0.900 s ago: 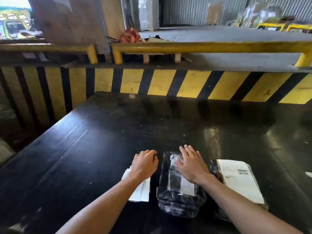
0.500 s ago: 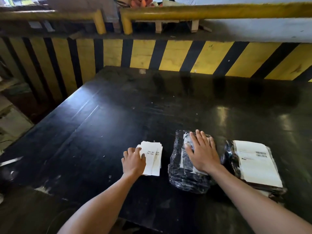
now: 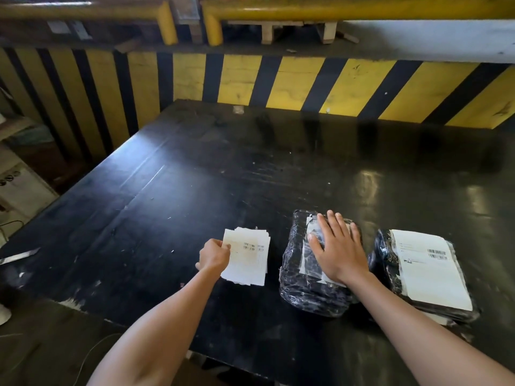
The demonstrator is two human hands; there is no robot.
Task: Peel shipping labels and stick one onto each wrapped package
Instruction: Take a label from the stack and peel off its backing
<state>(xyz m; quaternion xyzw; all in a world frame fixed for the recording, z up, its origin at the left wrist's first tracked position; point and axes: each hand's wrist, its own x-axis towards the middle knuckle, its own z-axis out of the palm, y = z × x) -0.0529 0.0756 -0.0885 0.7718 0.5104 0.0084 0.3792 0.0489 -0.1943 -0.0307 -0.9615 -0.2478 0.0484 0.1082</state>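
Note:
A stack of white shipping labels (image 3: 249, 257) with barcodes lies on the black table (image 3: 195, 190). My left hand (image 3: 214, 255) pinches the left edge of the top label. Just to the right sits a package wrapped in black plastic (image 3: 303, 285) with a pale label under clear film on its top. My right hand (image 3: 338, 249) lies flat on that package, fingers straight. A second black-wrapped package (image 3: 384, 263) at the far right carries a large white label (image 3: 429, 268) with a barcode.
A yellow-and-black striped wall (image 3: 306, 84) stands behind the table, with yellow rails (image 3: 334, 8) above it. A white strip of paper (image 3: 19, 256) lies near the table's left edge. Boxes (image 3: 22, 190) stand on the floor at the left.
My left hand has shifted from resting beside the label stack to pinching the top label's left edge. My right hand stays flat on the middle package. The camera tilted further down.

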